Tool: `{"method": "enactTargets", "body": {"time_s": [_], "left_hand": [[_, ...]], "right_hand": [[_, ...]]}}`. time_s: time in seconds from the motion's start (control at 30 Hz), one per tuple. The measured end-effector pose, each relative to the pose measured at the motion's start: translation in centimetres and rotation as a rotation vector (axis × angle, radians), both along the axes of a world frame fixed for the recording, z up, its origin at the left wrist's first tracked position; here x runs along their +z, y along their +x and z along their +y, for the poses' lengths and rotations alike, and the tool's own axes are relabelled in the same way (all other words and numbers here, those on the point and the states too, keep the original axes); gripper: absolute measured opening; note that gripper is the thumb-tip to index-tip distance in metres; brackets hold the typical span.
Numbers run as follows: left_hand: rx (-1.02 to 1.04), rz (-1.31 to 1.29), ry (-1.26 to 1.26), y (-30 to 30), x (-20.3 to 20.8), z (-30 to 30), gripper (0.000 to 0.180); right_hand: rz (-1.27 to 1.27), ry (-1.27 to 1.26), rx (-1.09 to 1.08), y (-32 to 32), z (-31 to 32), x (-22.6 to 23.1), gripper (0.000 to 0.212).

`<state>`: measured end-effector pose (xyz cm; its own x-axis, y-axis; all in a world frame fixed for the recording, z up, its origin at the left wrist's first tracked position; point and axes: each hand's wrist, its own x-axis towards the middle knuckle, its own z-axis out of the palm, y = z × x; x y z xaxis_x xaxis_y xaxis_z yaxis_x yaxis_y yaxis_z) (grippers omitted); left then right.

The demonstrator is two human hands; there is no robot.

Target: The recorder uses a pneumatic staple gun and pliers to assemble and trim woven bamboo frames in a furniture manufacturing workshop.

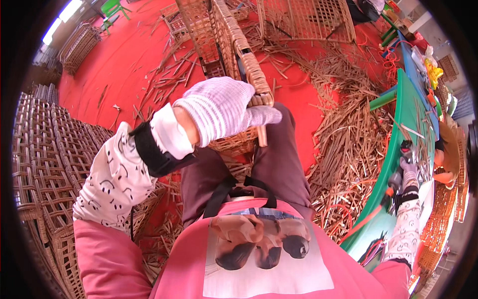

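My left hand [219,108], in a lilac and white striped glove, is closed over the top corner of a brown woven wicker basket [251,65]. The basket stands on edge between my knees, partly hidden by that hand. Far to the right, my right hand [409,168], also gloved, reaches over the green table. Its fingers are closed on an air tool [395,180], mostly covered by the hand, with a dark and red end showing beyond. From the tool an orange hose [366,220] runs down to the left.
Loose wicker strips [343,124] lie in heaps on the red floor [134,55]. Woven panels [45,149] stand at the left, and another wicker piece [308,22] lies ahead. Beside the green table [398,107], another person's arm [450,154] shows. A green chair [112,9] is far left.
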<state>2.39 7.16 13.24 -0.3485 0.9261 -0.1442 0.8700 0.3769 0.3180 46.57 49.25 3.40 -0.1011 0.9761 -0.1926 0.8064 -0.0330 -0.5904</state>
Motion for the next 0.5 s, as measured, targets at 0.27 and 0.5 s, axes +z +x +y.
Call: {"method": "enactTargets", "body": {"time_s": [0.27,0.5], "left_hand": [[0.103,0.126,0.227,-0.9,-2.5,-1.0,0.033],[0.06,0.074,0.198,-0.3,-3.0,0.9,0.038]], "right_hand": [[0.455,-0.186,-0.164,5.4,-4.7,3.2,0.073],[-0.543,-0.42,-0.142,17.9,-21.5,3.8,0.106]]}}
